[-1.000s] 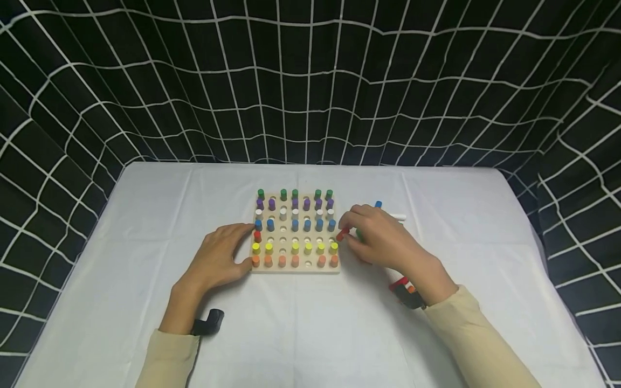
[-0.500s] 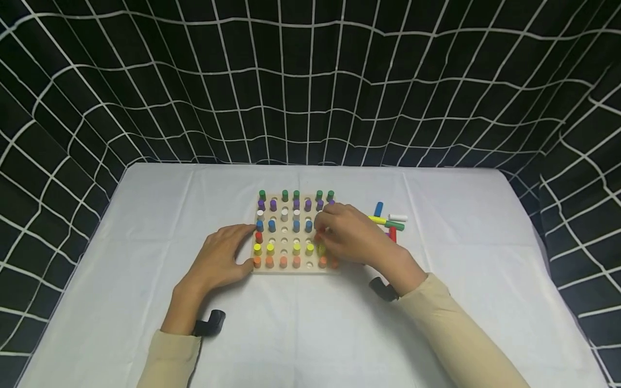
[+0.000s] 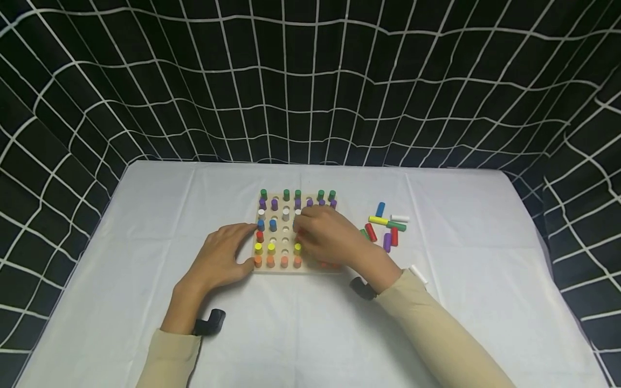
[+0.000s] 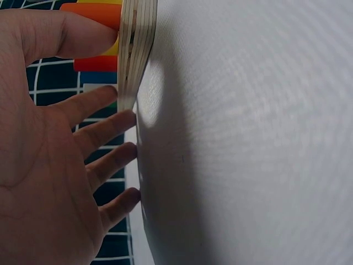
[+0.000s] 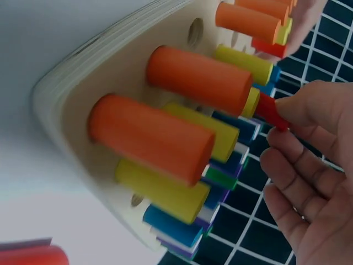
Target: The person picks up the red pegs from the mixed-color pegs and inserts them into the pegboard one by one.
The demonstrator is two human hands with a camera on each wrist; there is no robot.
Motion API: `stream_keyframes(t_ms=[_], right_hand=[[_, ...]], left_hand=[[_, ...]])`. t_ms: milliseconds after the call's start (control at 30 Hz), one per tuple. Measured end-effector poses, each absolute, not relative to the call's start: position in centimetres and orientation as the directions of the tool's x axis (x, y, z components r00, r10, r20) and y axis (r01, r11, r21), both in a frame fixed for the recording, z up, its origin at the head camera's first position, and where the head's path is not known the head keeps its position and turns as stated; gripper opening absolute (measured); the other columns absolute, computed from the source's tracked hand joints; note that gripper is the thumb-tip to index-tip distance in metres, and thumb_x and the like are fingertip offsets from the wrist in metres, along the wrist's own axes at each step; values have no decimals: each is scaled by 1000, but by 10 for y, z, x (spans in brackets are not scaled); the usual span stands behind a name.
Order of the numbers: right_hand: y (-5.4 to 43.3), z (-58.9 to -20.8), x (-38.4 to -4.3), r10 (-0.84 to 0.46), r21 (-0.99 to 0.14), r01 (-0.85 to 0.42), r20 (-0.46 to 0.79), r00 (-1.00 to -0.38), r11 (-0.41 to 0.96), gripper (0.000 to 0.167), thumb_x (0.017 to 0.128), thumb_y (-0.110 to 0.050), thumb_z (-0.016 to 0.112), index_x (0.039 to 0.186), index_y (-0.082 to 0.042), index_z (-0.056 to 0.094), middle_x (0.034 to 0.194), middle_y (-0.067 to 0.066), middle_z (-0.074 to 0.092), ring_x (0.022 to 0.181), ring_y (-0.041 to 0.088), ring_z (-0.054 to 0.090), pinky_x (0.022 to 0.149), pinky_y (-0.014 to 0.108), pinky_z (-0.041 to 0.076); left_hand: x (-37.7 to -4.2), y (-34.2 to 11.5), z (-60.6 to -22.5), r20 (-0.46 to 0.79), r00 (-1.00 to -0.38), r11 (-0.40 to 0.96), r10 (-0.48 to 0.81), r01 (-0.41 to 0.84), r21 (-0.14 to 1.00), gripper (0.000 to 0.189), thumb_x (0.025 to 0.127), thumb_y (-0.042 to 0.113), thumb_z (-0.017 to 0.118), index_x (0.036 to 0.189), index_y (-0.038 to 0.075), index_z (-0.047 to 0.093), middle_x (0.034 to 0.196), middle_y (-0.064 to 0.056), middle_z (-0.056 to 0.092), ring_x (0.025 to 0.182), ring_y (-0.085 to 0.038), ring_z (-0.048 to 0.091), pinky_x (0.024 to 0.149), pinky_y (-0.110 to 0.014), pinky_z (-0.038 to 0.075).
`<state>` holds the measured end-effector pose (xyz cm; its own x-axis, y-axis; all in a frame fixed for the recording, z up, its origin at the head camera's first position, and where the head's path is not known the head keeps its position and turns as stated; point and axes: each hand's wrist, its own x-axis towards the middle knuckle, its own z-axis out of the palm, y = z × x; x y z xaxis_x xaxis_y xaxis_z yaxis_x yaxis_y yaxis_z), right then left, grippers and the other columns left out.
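A light wooden pegboard point(image 3: 271, 271) lies on the table with rows of green, purple, white, blue, yellow and orange pegs standing in it. In its red row one red peg point(image 3: 260, 237) stands at the left end. My right hand point(image 3: 327, 231) is over the board's middle and pinches another red peg point(image 5: 268, 110) between thumb and index finger; the peg's lower end is hidden behind a yellow peg point(image 5: 251, 103) in the right wrist view. My left hand point(image 3: 213, 258) rests at the board's left edge, thumb point(image 4: 91, 37) and index fingertip against it, the other fingers spread and fairly straight.
Right of the board lie several loose pegs, among them a yellow peg point(image 3: 378, 220), a blue peg point(image 3: 380, 209) and a purple peg point(image 3: 387, 242). One white peg point(image 3: 418, 274) is beside the right sleeve. White cloth point(image 3: 301, 334) covers the table; a dark net-covered backdrop point(image 3: 310, 81) surrounds it.
My right hand has carried the red peg leftward from the board's right edge to over its middle, uncovering the loose pegs. My left hand has stayed at the left edge.
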<state>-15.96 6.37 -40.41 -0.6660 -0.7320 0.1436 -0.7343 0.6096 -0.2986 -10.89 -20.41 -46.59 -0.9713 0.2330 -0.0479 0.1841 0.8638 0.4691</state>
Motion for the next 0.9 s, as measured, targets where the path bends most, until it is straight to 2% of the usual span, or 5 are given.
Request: stream_keyframes(t_ms=[167,633,800,900], right_hand=[[55,-407,-161,-743,-307,-741,137,-655,597,6,95,-13,74,100,-13,77,92,-1,70,86,17,63,87,35,59],[28,-410,-163,-763,-328,-748,110,-637,577,10,96,-12,72,105,-12,77,95,-1,72,87,15,64,85,32,58],[22,-413,-165,-770,-318,-761,126,-625,565,8,97,-12,71,103,-13,76,97,-2,73,90,16,66,88,33,58],[18,-413,-166,-771,-312,-764,129,-623,565,8,98,-12,69,102,-13,76,96,-2,72,89,16,66,85,34,58]], left_hand=[[-110,-205,-468,-47,-970,866,239,191,462,76,86,34,68,158,17,49,161,-9,54,154,-36,43,127,-65,33],[-108,-208,-466,-47,-969,866,241,193,461,75,88,34,68,159,17,48,161,-10,53,154,-37,43,127,-64,33],[-108,-206,-465,-45,-969,865,245,197,462,75,88,34,68,158,16,49,161,-11,54,154,-37,43,127,-65,33],[-108,-205,-465,-48,-969,865,244,195,463,75,88,34,68,158,16,49,161,-11,53,154,-38,43,127,-65,33]])
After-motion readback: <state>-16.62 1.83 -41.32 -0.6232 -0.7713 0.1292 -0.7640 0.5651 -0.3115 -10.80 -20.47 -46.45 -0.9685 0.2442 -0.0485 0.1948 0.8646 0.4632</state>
